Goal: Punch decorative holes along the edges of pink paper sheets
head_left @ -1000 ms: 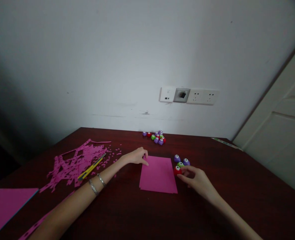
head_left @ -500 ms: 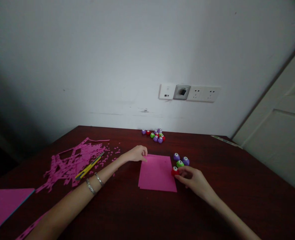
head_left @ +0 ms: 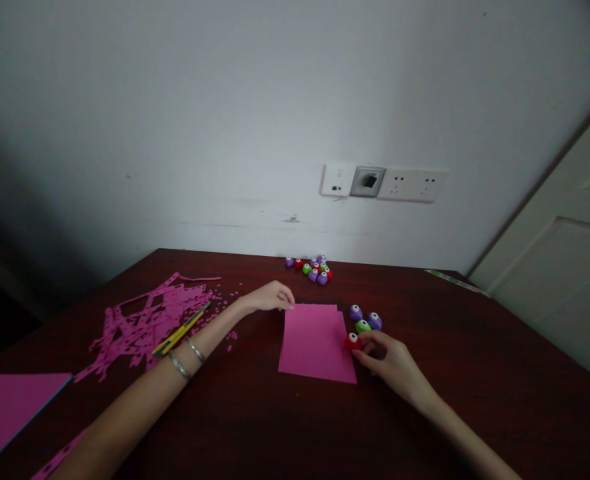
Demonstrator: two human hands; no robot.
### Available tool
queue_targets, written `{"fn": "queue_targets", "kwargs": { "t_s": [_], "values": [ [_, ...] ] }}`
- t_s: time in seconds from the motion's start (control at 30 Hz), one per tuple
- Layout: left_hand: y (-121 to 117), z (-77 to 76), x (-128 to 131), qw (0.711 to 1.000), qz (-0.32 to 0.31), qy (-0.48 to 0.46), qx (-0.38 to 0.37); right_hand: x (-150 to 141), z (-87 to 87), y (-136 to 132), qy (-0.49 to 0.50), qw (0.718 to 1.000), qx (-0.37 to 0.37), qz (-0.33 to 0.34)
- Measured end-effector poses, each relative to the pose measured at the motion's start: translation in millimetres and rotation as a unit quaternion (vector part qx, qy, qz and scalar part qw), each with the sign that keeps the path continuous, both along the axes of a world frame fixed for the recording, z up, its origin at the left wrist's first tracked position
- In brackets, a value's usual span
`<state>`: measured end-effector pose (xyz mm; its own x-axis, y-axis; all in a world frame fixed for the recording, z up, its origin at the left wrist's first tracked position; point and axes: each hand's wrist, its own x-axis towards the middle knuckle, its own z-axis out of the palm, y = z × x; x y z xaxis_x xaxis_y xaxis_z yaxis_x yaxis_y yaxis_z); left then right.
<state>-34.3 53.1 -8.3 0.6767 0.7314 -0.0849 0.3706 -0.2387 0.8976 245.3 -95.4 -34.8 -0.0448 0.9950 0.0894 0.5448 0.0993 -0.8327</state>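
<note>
Pink paper sheets point(head_left: 315, 343), several, roughly squared, plain; lying flat, loosely stacked, edges out of line; far left corner at the left hand's point(head_left: 273, 297) fingertips.
Red eye-topped piece point(head_left: 353, 343), one, small, white cap with dark dot; upright, gripped by right hand point(head_left: 391, 363), at the sheets' right edge.
</note>
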Motion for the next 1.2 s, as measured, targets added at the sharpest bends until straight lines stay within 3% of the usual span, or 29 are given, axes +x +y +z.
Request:
{"fn": "queue_targets", "kwargs": {
  "t_s": [0.53, 1.2],
  "values": [
    [-2.6, 2.0, -2.0, 0.999, -0.019, 0.006, -0.034, -1.2, -5.1, 1.7, 0.047, 0.998, -0.019, -0.04],
    [-5.8, -3.6, 2.5, 0.993, 0.019, -0.042, -0.105, -1.8, -5.7, 1.5, 0.045, 0.997, -0.011, -0.058]
  ]
}}
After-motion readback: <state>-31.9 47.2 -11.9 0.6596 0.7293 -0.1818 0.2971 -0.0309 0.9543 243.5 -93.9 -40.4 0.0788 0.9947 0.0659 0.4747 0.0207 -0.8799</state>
